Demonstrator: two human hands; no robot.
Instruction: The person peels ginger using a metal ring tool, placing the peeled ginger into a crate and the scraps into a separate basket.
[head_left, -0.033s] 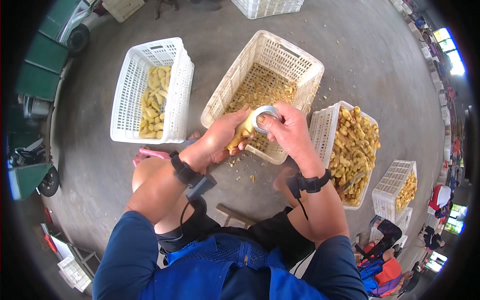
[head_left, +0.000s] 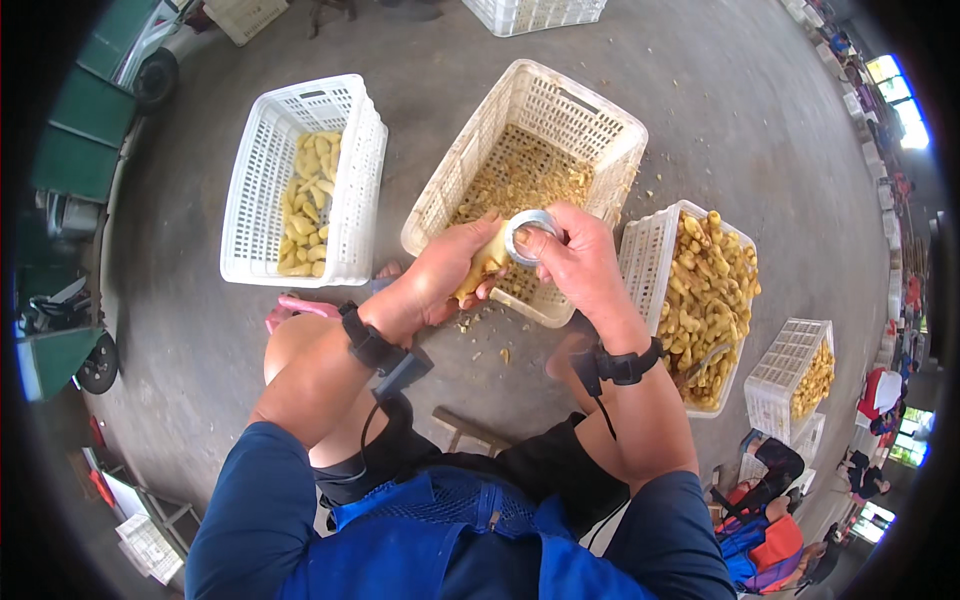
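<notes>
My left hand [head_left: 448, 265] is closed around a partly peeled ginger root [head_left: 489, 268], its upper part pale and its lower part browner. Gripped in my right hand [head_left: 588, 262] is a silver metal ring [head_left: 512, 240], seemingly a ring-shaped scraper, held against the upper end of the root. The right thumb shows through the ring's opening. Both hands are over the near part of a white slatted crate [head_left: 608, 140] with brownish peel scraps [head_left: 530, 170] on its bottom. Fingers of the left hand are partly hidden behind the root.
A white crate [head_left: 258, 170] at left holds pale peeled ginger [head_left: 308, 205]. At right, a tilted crate [head_left: 643, 265] is full of unpeeled ginger [head_left: 708, 300], with a curved tool on top. A smaller crate [head_left: 772, 385] stands farther right, near another person [head_left: 765, 535]. Scraps litter the floor.
</notes>
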